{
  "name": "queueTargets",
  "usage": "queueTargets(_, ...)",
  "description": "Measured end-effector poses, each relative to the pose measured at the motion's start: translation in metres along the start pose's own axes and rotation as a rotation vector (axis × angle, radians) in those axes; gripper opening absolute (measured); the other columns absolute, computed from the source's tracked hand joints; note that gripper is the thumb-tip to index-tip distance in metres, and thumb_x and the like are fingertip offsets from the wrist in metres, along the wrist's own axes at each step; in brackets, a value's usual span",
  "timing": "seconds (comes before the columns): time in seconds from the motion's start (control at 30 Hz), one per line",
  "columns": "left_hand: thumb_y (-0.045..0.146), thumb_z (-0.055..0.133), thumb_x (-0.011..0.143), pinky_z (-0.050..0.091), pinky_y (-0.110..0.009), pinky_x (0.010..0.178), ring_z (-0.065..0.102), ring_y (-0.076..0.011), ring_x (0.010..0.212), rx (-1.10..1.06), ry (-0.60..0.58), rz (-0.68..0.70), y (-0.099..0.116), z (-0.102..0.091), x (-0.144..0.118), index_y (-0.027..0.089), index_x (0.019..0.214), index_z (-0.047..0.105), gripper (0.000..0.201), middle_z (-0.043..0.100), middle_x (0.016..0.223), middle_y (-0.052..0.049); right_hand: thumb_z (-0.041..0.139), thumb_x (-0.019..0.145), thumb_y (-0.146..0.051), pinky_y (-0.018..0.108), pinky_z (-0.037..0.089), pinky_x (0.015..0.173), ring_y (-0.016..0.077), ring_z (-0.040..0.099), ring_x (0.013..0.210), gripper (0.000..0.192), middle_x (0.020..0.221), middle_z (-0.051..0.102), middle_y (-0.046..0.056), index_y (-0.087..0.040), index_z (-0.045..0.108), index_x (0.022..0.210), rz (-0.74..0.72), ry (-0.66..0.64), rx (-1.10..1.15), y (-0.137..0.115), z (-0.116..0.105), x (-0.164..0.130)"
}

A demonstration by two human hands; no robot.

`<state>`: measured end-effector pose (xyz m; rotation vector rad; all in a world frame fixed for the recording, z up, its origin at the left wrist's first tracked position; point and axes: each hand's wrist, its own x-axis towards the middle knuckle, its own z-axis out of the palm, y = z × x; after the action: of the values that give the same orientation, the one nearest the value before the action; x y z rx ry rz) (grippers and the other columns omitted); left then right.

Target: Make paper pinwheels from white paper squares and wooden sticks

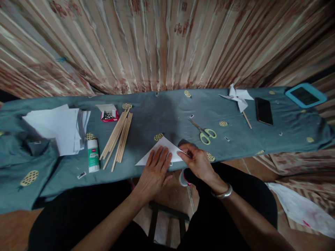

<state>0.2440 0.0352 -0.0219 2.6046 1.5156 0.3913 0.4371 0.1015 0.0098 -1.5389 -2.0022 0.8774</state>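
A white sheet folded into a triangle [163,146] lies at the near edge of a board covered in blue-grey cloth [167,111]. My left hand [155,170] lies flat on the triangle's near part, fingers spread. My right hand [196,161] pinches the triangle's right corner between thumb and fingers. A silver bangle circles my right wrist.
Green-handled scissors [205,133] lie right of the triangle. Wooden sticks [119,137], a glue stick [92,155], a red box of pins [108,114] and a paper stack [59,127] sit left. A paper pinwheel [238,98], phone [263,111] and blue-framed tablet [305,94] lie right. Curtain behind.
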Motion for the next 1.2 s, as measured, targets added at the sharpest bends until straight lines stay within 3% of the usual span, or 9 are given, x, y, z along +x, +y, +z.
queueTargets(0.2, 0.036, 0.055, 0.09, 0.027, -0.057, 0.115, 0.023, -0.0359, 0.146, 0.004, 0.004, -0.001, 0.0, 0.004, -0.001, 0.01, 0.146, 0.031, 0.066, 0.035, 0.153, -0.021, 0.055, 0.092, -0.033, 0.037, 0.053, 0.082, 0.0251, 0.067, 0.089, 0.023, 0.095, 0.073, 0.01, -0.018, 0.065, 0.107, -0.162, 0.077, -0.181, 0.001, 0.003, -0.005)
queueTargets(0.33, 0.035, 0.055, 0.09, 0.029, -0.057, 0.114, 0.025, -0.0365, 0.145, 0.036, -0.01, -0.003, 0.002, 0.002, 0.0, 0.011, 0.145, 0.033, 0.064, 0.036, 0.153, -0.02, 0.051, 0.094, -0.036, 0.048, 0.046, 0.1, 0.0318, 0.057, 0.117, 0.04, 0.124, 0.064, 0.016, -0.015, 0.055, 0.128, -0.296, 0.115, -0.273, -0.004, 0.011, -0.01)
queueTargets(0.4, 0.035, 0.055, 0.09, 0.029, -0.056, 0.114, 0.027, -0.037, 0.144, 0.052, -0.024, -0.008, 0.003, 0.0, 0.001, 0.01, 0.144, 0.036, 0.062, 0.038, 0.152, -0.02, 0.05, 0.094, -0.037, 0.05, 0.043, 0.104, 0.0323, 0.054, 0.122, 0.045, 0.13, 0.061, 0.017, -0.014, 0.051, 0.133, -0.304, 0.118, -0.276, -0.006, 0.016, -0.012)
queueTargets(0.67, 0.03, 0.061, 0.086, 0.033, -0.052, 0.114, 0.034, -0.0374, 0.141, 0.08, -0.043, 0.006, -0.003, -0.006, -0.005, 0.005, 0.141, 0.04, 0.064, 0.04, 0.15, -0.022, 0.049, 0.096, -0.035, 0.05, 0.04, 0.108, 0.0303, 0.047, 0.13, 0.048, 0.138, 0.054, 0.017, -0.013, 0.046, 0.138, -0.266, 0.113, -0.217, 0.007, 0.022, -0.021)
queueTargets(1.0, 0.024, 0.052, 0.089, 0.036, -0.052, 0.111, 0.036, -0.0334, 0.141, 0.152, 0.001, -0.039, -0.041, -0.019, -0.068, 0.006, 0.148, 0.027, 0.066, 0.04, 0.15, -0.024, 0.045, 0.097, -0.036, 0.052, 0.036, 0.11, 0.029, 0.044, 0.134, 0.045, 0.14, 0.052, 0.017, -0.015, 0.047, 0.138, -0.215, 0.169, -0.201, 0.038, 0.003, -0.035)
queueTargets(1.2, 0.028, 0.047, 0.093, 0.037, -0.052, 0.109, 0.038, -0.0341, 0.139, 0.156, 0.074, -0.074, -0.046, -0.02, -0.092, 0.009, 0.152, 0.015, 0.07, 0.041, 0.149, -0.024, 0.041, 0.098, -0.036, 0.051, 0.037, 0.11, 0.0282, 0.046, 0.132, 0.041, 0.138, 0.054, 0.016, -0.016, 0.053, 0.133, -0.197, 0.194, -0.163, 0.048, -0.007, -0.039)
